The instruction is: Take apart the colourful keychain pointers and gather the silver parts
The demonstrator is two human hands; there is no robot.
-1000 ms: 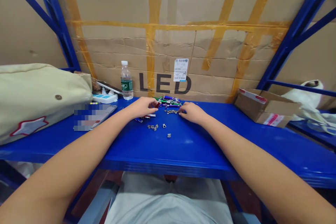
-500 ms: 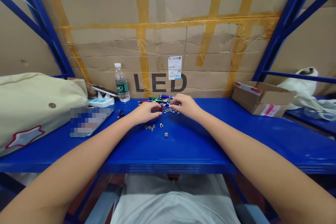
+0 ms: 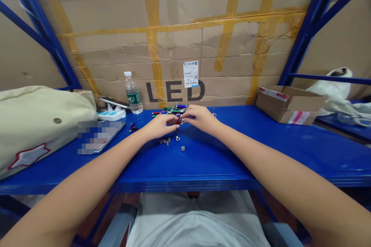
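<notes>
My left hand is closed, pinching a small dark red tube between thumb and fingertips. My right hand meets it from the right, its fingertips pressed together at the tube's upper end; whatever they pinch is too small to make out. Behind both hands lies a pile of slim green, blue and red metal tubes, partly covered by the fingers. Small round silver discs show just under my right hand. In front are several small silver metal pieces, a single silver clip and another silver piece.
On the blue table, a water bottle, a white power strip, a phone and a cream bag stand left. Dark tubes lie by my left wrist. An open cardboard box is at right; taped cardboard forms the back.
My right hand has moved slightly left and onto the red tube's end, now covering most of the silver discs. My left hand keeps its hold. The camera view has shifted a little.
</notes>
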